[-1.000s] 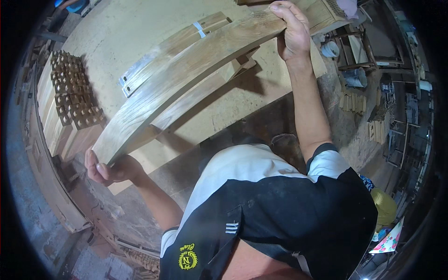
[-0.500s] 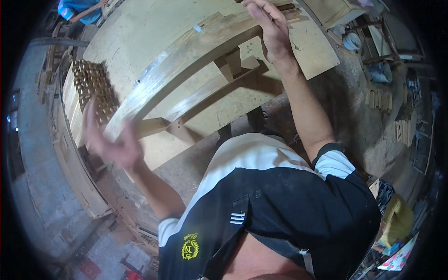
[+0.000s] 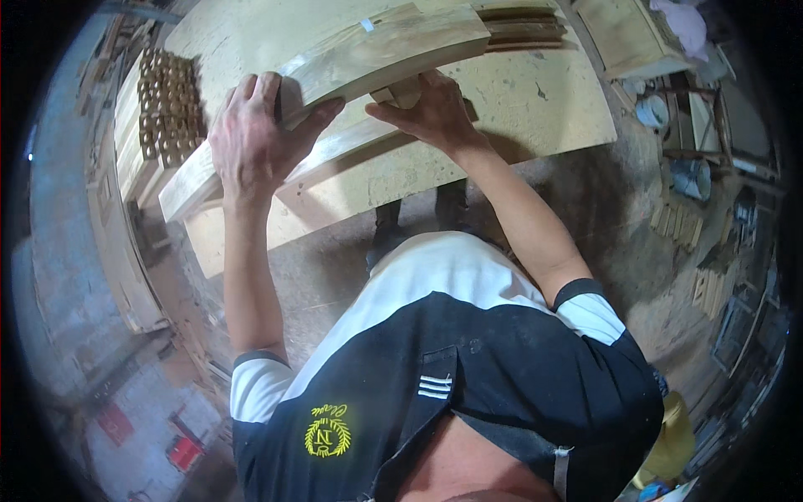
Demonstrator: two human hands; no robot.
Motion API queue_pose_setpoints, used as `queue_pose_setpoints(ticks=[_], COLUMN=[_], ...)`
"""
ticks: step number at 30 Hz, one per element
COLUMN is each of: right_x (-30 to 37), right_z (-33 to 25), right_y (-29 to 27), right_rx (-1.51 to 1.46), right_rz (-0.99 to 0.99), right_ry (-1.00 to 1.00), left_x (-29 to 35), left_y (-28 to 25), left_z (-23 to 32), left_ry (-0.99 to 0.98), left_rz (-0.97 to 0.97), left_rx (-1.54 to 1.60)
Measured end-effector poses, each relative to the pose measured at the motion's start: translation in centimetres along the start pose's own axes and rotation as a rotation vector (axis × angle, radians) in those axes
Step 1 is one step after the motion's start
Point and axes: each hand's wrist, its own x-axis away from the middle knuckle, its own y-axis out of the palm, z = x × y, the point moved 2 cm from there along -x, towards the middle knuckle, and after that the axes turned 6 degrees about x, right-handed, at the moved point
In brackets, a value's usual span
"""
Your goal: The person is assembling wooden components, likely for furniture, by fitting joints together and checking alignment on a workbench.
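Observation:
A long, pale wooden board (image 3: 410, 48), bowed by the lens, lies across the worktable as the upper rail of a wooden frame. My left hand (image 3: 251, 138) grips this board left of its middle, fingers over the top and thumb along the near edge. Under the board's near edge, a short wooden crosspiece (image 3: 405, 90) leads toward a thinner lower rail (image 3: 347, 144). My right hand (image 3: 435, 115) is closed around that crosspiece, its thumb pointing left. Part of the crosspiece is hidden by my fingers.
Turned brown wooden pieces (image 3: 170, 105) are stacked at the table's left side. Dark wooden strips (image 3: 527, 29) lie beyond the board's right end. The pale tabletop (image 3: 552, 109) ends in a near edge before my body. Buckets (image 3: 692, 178) stand at the right.
My left hand has moved from near the board's left end farther along and taken hold of it. My right hand has left the board's right end and come down to the crosspiece.

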Motion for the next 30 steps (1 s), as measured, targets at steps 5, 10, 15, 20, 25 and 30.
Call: queue_pose_setpoints(ticks=[5, 10, 15, 20, 25, 30], right_x=[-0.4, -0.4, 0.4, 0.4, 0.5, -8.2], right_z=[0.3, 0.6, 0.4, -0.8, -1.5, -6.5], right_y=[0.2, -0.7, 0.0, -0.5, -0.6, -2.5], right_rx=[-0.162, -0.08, -0.051, -0.01, -0.205, -0.04], right_rz=[-0.107, -0.038, -0.088, -0.024, -0.007, 0.182], right_ry=[-0.039, -0.05, -0.079, -0.133, -0.033, -0.227], left_x=[0.0, -2.1, -1.8, -0.7, -1.2, -5.4], left_y=[-1.7, -8.3, -7.8, -0.7, -3.2, -9.0], left_z=[-1.1, -3.1, -3.4, -7.8, -7.4, -9.6], left_ry=[-0.032, -0.027, -0.438, -0.194, -0.198, -0.099], left_rz=[-0.182, 0.15, -0.528, -0.456, -0.556, -0.292], left_rx=[0.146, 0.397, 0.564, 0.244, 0.282, 0.47])
